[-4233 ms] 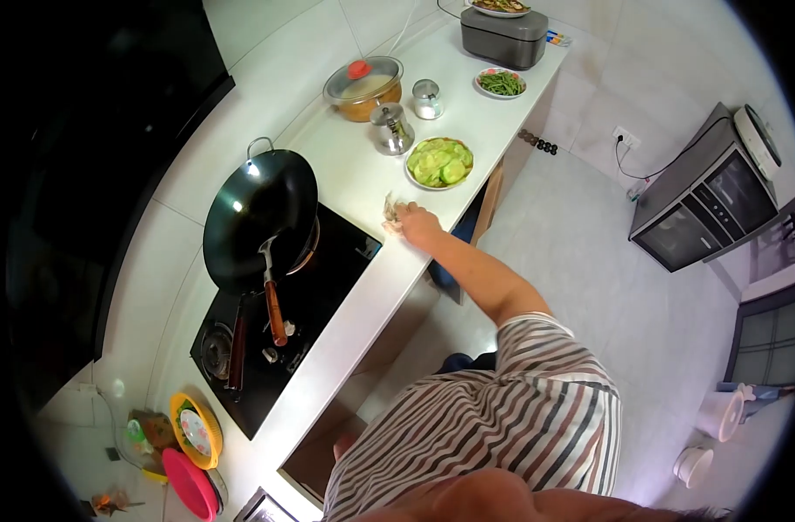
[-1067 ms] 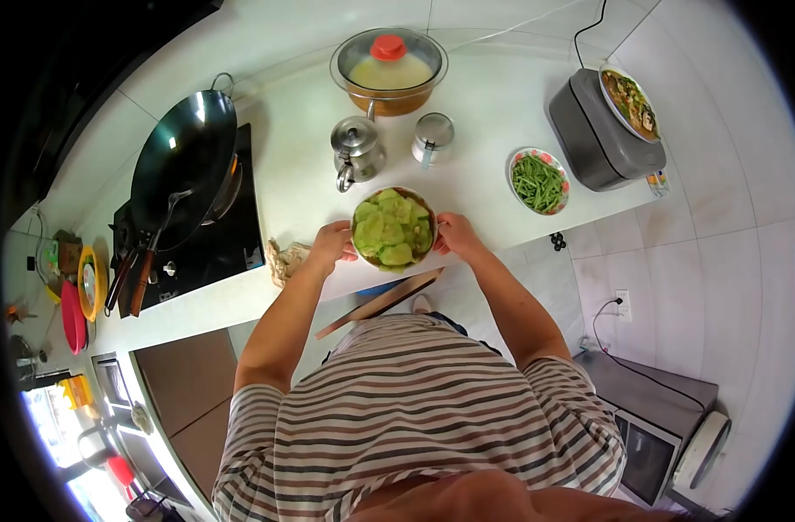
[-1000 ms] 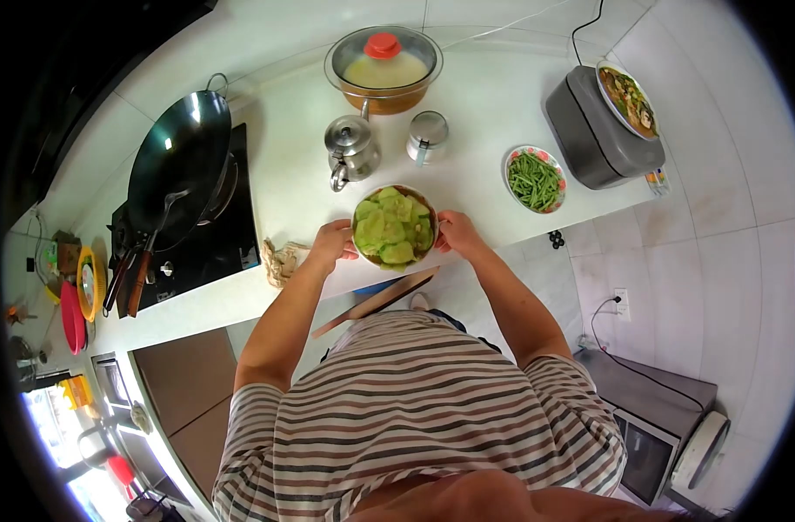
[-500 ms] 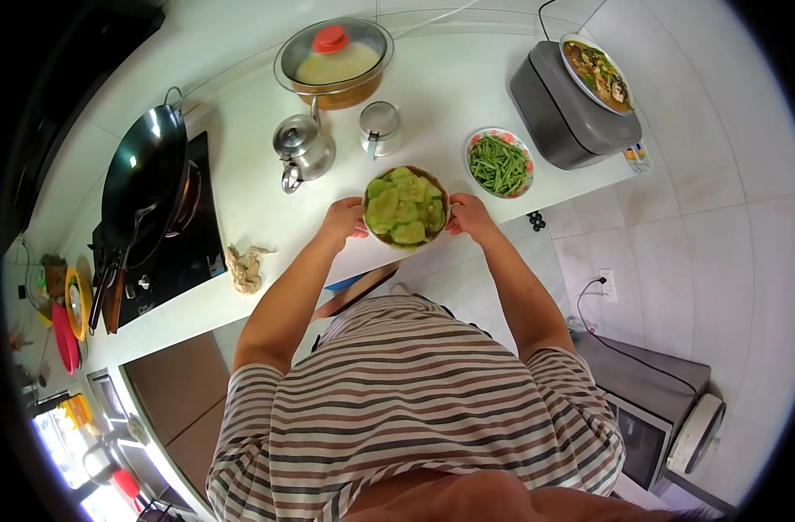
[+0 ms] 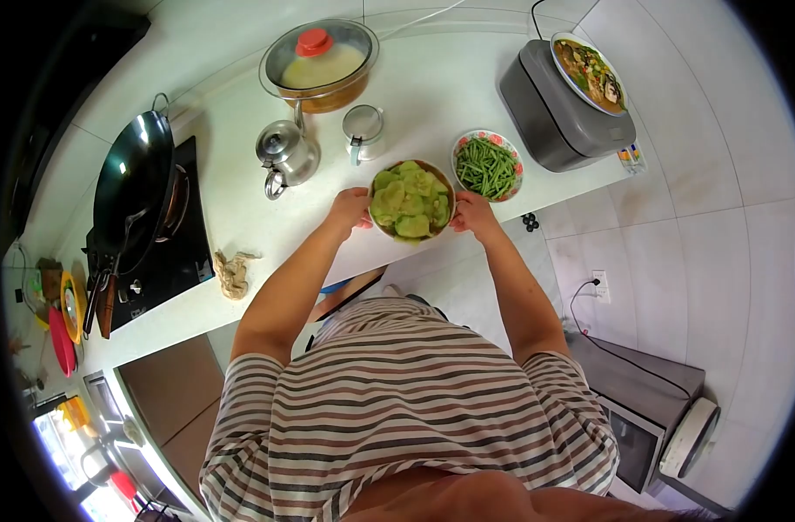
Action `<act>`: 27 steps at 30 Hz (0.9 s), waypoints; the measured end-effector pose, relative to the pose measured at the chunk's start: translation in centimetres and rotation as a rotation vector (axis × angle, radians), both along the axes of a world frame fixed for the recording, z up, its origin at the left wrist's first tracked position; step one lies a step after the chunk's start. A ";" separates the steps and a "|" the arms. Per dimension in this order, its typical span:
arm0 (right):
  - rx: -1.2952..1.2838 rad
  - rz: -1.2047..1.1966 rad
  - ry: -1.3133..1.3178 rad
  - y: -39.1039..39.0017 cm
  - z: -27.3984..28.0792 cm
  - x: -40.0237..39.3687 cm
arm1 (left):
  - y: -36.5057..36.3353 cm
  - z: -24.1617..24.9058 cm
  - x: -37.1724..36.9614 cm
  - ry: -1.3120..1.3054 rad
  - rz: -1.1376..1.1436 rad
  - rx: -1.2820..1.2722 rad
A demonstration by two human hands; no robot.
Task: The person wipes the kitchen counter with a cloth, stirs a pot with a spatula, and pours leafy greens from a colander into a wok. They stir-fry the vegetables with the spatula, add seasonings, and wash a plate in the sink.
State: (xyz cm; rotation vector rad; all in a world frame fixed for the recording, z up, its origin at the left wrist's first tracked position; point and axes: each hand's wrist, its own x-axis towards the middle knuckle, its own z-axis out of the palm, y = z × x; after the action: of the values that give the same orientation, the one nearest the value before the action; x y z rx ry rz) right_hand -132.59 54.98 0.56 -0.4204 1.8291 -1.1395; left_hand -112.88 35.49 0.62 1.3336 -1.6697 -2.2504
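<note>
Between my two hands is a bowl (image 5: 454,209) heaped with sliced green vegetable (image 5: 410,198), over the front part of the counter. My left hand (image 5: 351,211) grips its left rim, fingers curled beneath the edge. On the opposite side my right hand (image 5: 474,214) holds the right rim the same way. Just beyond my right hand stands a flower-rimmed plate (image 5: 517,157) of cut green beans (image 5: 487,168). A steel teapot (image 5: 286,155) and a lidded glass jar (image 5: 364,132) stand behind the bowl.
A glass-lidded pot (image 5: 321,70) stands at the back. On the right, a grey appliance (image 5: 554,109) carries a dish of cooked food (image 5: 591,74). A black wok (image 5: 135,191) rests on the stove (image 5: 189,244) at left. A crumpled cloth (image 5: 233,274) lies near the counter's front edge.
The bowl, held in both hands, has moved slightly right and further over the counter, nearer the green beans. The whole view has shifted a little, with the counter things appearing further left.
</note>
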 end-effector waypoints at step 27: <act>0.004 0.506 0.253 9.4 -9.1 11.8 | 9.8 -3.8 24.7 -0.300 0.292 -0.562</act>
State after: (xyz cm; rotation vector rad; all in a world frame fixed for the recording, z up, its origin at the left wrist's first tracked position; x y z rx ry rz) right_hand -120.74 64.34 -8.59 -0.9989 1.7900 -0.7558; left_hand -88.20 45.29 -3.19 1.6612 -1.8456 -1.3331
